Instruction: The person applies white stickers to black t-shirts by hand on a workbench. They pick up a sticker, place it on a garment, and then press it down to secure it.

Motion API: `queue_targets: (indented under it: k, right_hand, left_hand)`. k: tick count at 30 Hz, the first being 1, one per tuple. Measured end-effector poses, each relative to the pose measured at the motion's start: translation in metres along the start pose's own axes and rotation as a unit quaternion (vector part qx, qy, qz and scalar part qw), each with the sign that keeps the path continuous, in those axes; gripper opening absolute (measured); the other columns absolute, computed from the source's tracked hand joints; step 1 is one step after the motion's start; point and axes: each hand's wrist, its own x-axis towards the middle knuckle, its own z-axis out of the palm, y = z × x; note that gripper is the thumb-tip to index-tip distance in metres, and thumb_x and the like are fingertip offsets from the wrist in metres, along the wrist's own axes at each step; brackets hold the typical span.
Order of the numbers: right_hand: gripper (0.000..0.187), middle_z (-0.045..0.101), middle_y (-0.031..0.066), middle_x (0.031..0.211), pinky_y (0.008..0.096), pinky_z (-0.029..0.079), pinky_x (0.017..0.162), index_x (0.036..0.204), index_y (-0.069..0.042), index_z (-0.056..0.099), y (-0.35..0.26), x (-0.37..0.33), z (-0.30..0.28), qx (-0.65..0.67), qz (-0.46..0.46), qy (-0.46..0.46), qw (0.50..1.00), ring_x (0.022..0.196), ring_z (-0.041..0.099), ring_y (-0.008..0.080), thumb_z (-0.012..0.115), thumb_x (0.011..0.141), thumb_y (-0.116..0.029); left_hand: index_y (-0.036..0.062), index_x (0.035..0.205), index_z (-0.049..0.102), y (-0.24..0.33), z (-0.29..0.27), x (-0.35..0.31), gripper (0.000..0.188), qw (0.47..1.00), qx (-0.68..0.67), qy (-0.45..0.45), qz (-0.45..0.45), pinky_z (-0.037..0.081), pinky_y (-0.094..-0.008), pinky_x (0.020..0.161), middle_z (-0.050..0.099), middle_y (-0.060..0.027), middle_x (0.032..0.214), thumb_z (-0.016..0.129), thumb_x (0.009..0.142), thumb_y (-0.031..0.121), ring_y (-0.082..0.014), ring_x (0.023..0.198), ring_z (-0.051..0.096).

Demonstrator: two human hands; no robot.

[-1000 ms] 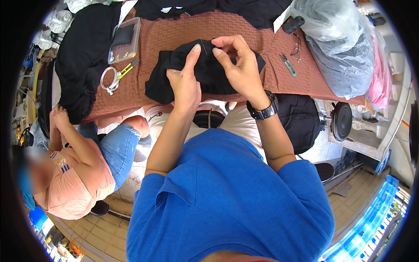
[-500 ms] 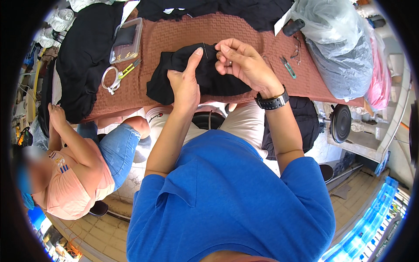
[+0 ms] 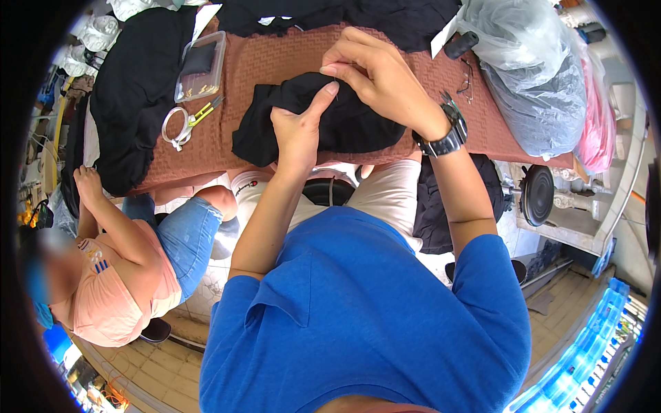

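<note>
A bunched black cloth (image 3: 365,127) lies on the table before me. My left hand (image 3: 300,127) grips its near left part, thumb on top and the other fingers hidden behind the fabric. Just beyond the left thumb tip, my right hand (image 3: 372,76) is closed in a pinch at the cloth's upper edge. A thin needle (image 3: 337,95) shows faintly beside the left thumb, close under the right fingertips; its ends are hard to make out.
Left on the brown-covered table (image 3: 275,51) are a clear plastic box (image 3: 215,65), yellow snips (image 3: 204,111) and a white ring (image 3: 174,124). Green-handled snips (image 3: 451,103) lie beside my right wrist. Stuffed plastic bags (image 3: 530,82) stand at right. A seated person (image 3: 131,275) is at left.
My right hand has moved left and turned over, its fingertips now by the left thumb. The needle that stood plainly in view is now mostly covered. My left hand has shifted slightly right.
</note>
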Motion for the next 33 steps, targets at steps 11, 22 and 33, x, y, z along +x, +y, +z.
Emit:
queue_targets:
  k: [11,22,33]
  right_hand:
    - [0.011,0.06,0.0143,0.089,0.0418,0.048,0.069,0.09,0.001,0.066,0.003,0.005,-0.005,0.015,0.028,-0.027,0.999,0.077,0.061,0.0357,0.069,0.091,-0.009]
    - [0.014,0.063,0.0144,0.083,0.0409,0.05,0.069,0.089,0.001,0.07,-0.004,-0.01,0.0,0.001,0.128,-0.005,0.992,0.076,0.064,0.0328,0.07,0.089,-0.012]
    - [0.012,0.057,0.0101,0.084,0.0411,0.051,0.062,0.088,-0.002,0.065,-0.028,-0.044,0.035,-0.033,0.152,0.055,0.986,0.071,0.063,0.0314,0.074,0.088,-0.011]
  left_hand:
    - [-0.0016,0.095,0.075,0.004,-0.013,0.005,0.011,0.998,0.062,-0.002,0.0,0.05,-0.0232,0.074,0.073,-0.0003,0.09,0.079,0.089,0.006,-0.0056,0.08,0.062]
    - [-0.0004,0.088,0.075,0.006,-0.014,0.008,0.009,0.998,0.009,0.034,-0.042,0.048,-0.0209,0.07,0.071,0.0019,0.085,0.079,0.09,0.007,-0.0046,0.074,0.06]
    - [0.0015,0.097,0.074,0.009,-0.003,0.01,0.008,0.996,-0.073,0.018,-0.047,0.051,-0.0251,0.08,0.074,-0.0034,0.095,0.077,0.09,0.005,-0.0093,0.085,0.067]
